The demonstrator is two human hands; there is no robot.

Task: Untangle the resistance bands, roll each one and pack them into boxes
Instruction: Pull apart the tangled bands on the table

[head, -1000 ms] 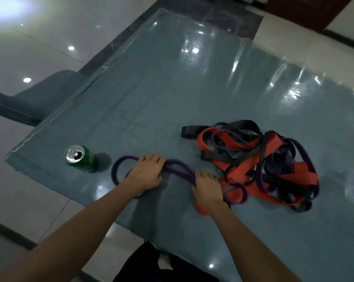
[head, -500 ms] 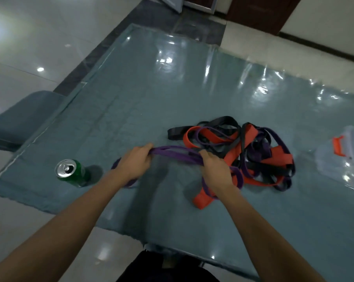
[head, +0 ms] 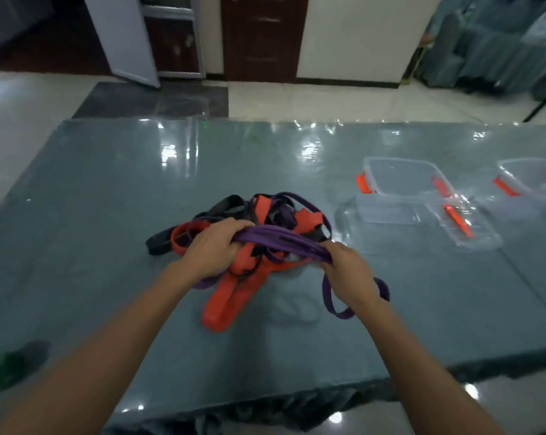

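Your left hand (head: 213,248) is gripping one end of a bunched purple band (head: 281,239), fingers curled round it. Your right hand (head: 348,271) is clutching the other end, with a purple loop hanging below that wrist. The band is stretching between your hands just above the tangle (head: 231,293) of orange, black and purple bands lying on the desk (head: 93,215). To the right, apart from the tangle, clear boxes (head: 403,177) with orange clips are sitting open.

Purple band (head: 281,241), orange band (head: 234,293), black band (head: 224,205).
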